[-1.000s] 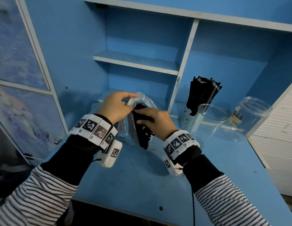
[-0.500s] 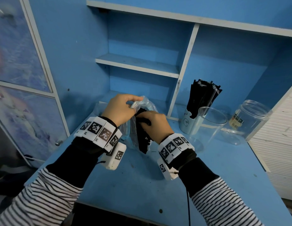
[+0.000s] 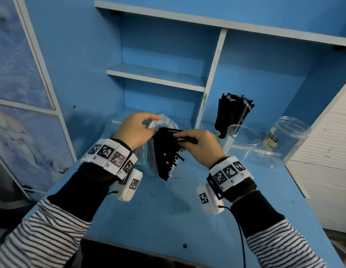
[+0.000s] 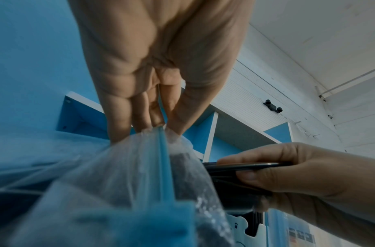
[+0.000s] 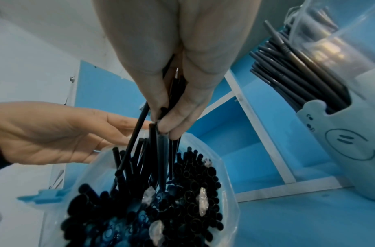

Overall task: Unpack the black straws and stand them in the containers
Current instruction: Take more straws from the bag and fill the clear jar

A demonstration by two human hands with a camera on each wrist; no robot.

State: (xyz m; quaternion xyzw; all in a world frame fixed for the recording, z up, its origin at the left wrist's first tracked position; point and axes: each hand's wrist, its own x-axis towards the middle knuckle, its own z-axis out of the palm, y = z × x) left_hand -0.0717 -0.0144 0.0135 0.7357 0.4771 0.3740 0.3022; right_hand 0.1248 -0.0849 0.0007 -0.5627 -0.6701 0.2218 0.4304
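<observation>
In the head view, a clear plastic bag point(image 3: 160, 132) of black straws point(image 3: 166, 157) was held upright over the blue table point(image 3: 168, 219), in front of the shelf unit point(image 3: 156, 76). The bag's top edge was pinched by the left hand point(image 3: 136, 130), its grip narrow on the plastic. A few straws at the bag's mouth were clasped by the right hand point(image 3: 202, 146), one of them lying level across its fingers. To the right, a pale blue holder point(image 3: 219, 134) filled with straws was seen standing, with a clear cup point(image 3: 243, 140) just in front of it and a clear jar point(image 3: 288, 142) further right. In the left wrist view, the bag point(image 4: 123, 175) was shown gathered between the thumb and fingertips point(image 4: 118, 130) of the left hand, and straws point(image 4: 245, 166) were seen pressed under the thumb of the right hand point(image 4: 309, 177). In the right wrist view, a small bunch of straws point(image 5: 161, 133) was seen gripped between the right hand's fingers point(image 5: 178, 117) above the open bag point(image 5: 224, 183), which was packed with straw ends. The left hand point(image 5: 55, 133) was seen at the bag's far rim, and the smiling-face holder point(image 5: 341, 150) stood to the right.
</observation>
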